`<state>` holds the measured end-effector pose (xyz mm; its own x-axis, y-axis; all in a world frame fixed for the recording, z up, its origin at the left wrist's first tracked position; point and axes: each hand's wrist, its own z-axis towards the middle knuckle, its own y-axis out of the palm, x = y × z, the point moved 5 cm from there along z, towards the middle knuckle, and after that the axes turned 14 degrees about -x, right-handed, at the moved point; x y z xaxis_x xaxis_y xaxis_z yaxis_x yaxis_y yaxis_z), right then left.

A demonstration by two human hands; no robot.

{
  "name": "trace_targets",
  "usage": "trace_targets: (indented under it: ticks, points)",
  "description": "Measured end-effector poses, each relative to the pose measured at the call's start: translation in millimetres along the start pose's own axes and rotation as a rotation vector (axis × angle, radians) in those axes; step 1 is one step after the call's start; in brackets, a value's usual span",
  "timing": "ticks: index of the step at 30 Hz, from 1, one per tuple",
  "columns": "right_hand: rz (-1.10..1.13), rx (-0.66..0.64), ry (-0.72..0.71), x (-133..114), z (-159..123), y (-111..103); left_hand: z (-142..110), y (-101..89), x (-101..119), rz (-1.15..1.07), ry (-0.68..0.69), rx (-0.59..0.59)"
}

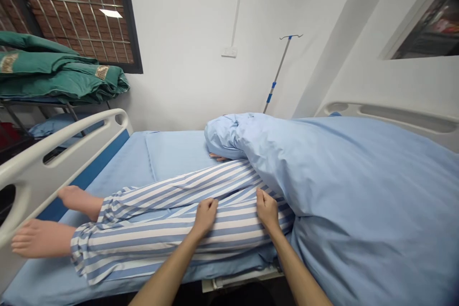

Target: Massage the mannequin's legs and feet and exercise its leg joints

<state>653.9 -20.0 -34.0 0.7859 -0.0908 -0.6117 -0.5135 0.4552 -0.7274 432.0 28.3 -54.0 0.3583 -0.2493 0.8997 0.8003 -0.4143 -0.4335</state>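
Note:
Blue-and-white striped trousers cover the legs of a figure lying on the bed, whose smooth bare feet look like a manikin's. My left hand is a closed fist at the nearer leg, around the knee. Closer to the quilt, my right hand is also curled into a fist, over the upper thigh. I see no fabric pinched up in either fist. A thick light-blue quilt is folded back over the figure's upper body and hides it. Fingertips of the figure's hand show under the quilt's edge.
A pale bed end board stands past the feet, and another board is at the right. Behind the bed are an IV pole and a wall socket. Green packed bedding lies on a rack beneath a barred window.

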Motion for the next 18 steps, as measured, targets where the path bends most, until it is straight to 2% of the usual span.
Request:
trace_targets:
  ticks: [7, 10, 13, 18]
  points:
    - [-0.083, -0.028, 0.007, -1.9, -0.4, 3.3, -75.7, -170.9, -68.5, 0.162, -0.143, 0.265]
    - [-0.095, -0.032, 0.029, -0.3, -1.0, 4.6, -106.0, -222.9, -93.9, 0.279, -0.233, 0.335]
    - [-0.107, -0.052, 0.038, -0.3, -0.8, 6.6, -127.1, -245.8, -116.2, 0.434, -0.356, 0.367]
    - [-0.187, -0.092, 0.063, -1.5, 1.2, 8.8, -134.1, -239.9, -126.6, 0.677, -0.523, 0.314]
